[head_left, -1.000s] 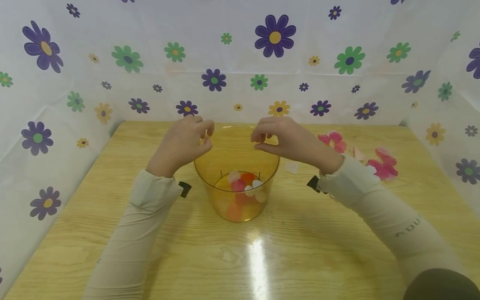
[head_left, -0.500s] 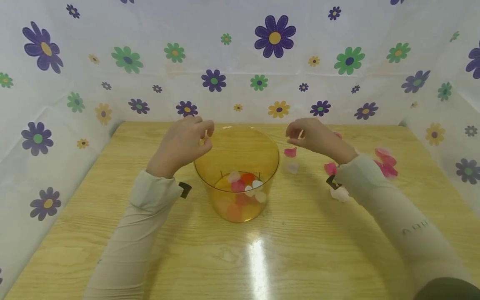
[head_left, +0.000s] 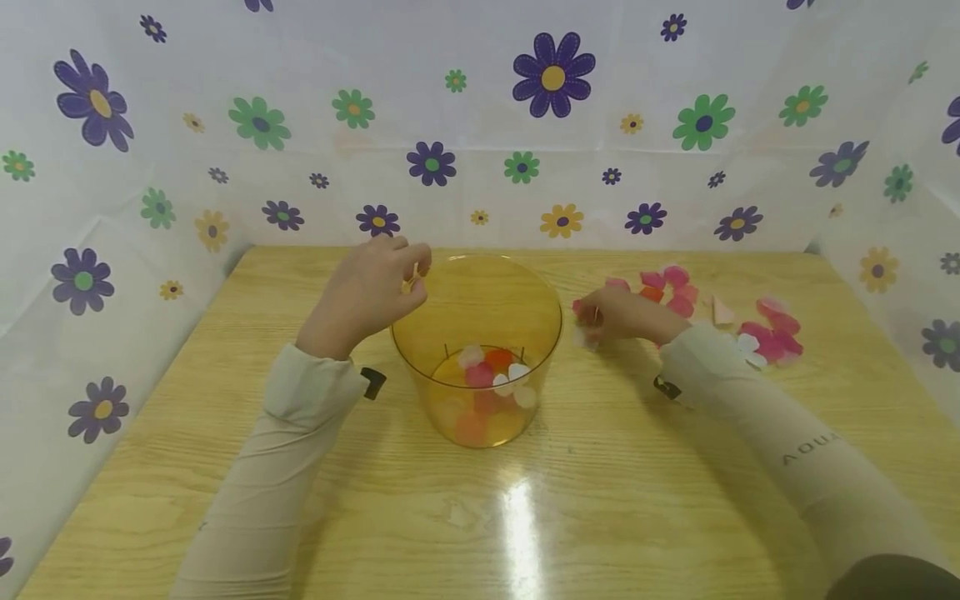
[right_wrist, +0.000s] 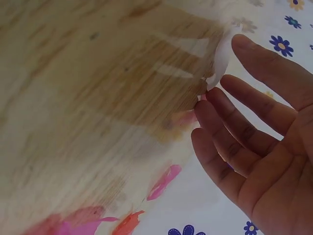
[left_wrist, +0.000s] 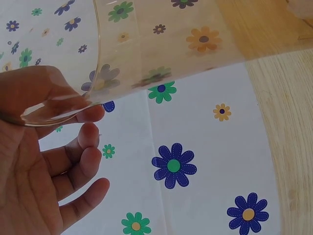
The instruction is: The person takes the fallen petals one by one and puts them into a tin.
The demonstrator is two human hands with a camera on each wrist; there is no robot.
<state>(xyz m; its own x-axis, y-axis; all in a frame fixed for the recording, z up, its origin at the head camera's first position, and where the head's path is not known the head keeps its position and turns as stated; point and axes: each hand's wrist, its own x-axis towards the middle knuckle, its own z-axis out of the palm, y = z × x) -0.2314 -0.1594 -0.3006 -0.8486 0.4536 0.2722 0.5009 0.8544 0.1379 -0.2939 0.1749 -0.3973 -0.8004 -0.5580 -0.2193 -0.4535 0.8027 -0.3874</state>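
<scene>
A see-through yellow plastic tub [head_left: 504, 287] stands on the wooden table, with several white, pink and orange petals [head_left: 480, 375] inside it. My left hand [head_left: 367, 292] holds the tub's left rim; in the left wrist view its thumb shows through the clear wall [left_wrist: 161, 44] and its fingers are outside. To the right of the tub, my right hand [head_left: 618, 315] is down at the tabletop. Its fingertips are right at a white petal [right_wrist: 222, 58], with the thumb apart from the fingers. A small pink petal [head_left: 577, 307] shows just past the fingertips.
Beyond the right hand lie loose pink petals [head_left: 678, 292] and an orange one [head_left: 651, 293]. Farther right are a pale peach piece [head_left: 722, 312], more pink petals [head_left: 776, 333] and a white flower-shaped petal [head_left: 751, 351]. A flower-printed cloth [head_left: 480, 92] encloses the table's back and sides.
My right hand has moved from over the tub out to the right, then down to the petals on the table. The left hand has stayed at the tub's rim.
</scene>
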